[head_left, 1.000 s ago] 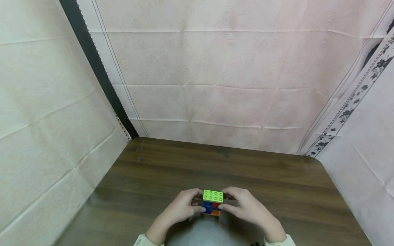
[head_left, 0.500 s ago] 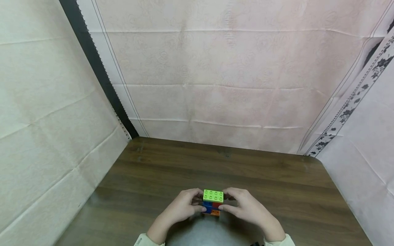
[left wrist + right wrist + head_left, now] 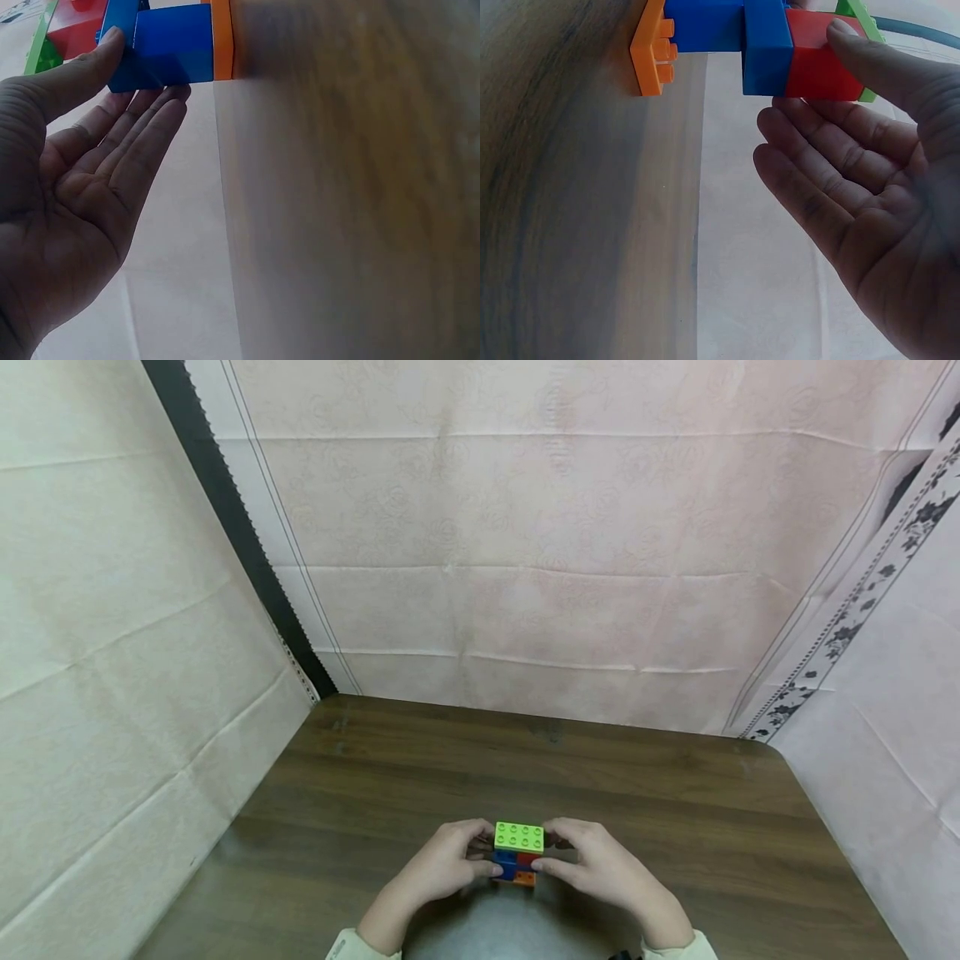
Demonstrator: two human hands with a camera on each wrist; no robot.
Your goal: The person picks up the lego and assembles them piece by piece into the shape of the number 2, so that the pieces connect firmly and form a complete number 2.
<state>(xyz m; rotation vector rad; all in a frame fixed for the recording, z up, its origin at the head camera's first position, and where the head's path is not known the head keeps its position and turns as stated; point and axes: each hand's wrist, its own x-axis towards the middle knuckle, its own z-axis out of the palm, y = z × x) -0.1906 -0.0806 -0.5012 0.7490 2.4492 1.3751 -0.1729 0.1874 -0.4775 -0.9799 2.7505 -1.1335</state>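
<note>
A stack of toy building bricks stands upright at the table's near side, between both hands. Its top is a lime green studded brick (image 3: 519, 837). Under that come a red brick (image 3: 821, 60), blue bricks (image 3: 176, 45) and an orange base plate (image 3: 646, 49) with studs showing on one side. My left hand (image 3: 442, 864) holds the stack from the left, thumb on the near face of the blue part and fingers behind. From the right, my right hand (image 3: 596, 864) pinches it, thumb over the red brick and fingertips at the far side. The far fingers are partly hidden behind the bricks.
The brown wood-grain table (image 3: 450, 743) runs back to a pale cloth wall (image 3: 525, 527). More cloth hangs along the left and right sides, with a dark strip (image 3: 247, 535) at the left corner. A small black object (image 3: 621, 955) shows beside the right sleeve.
</note>
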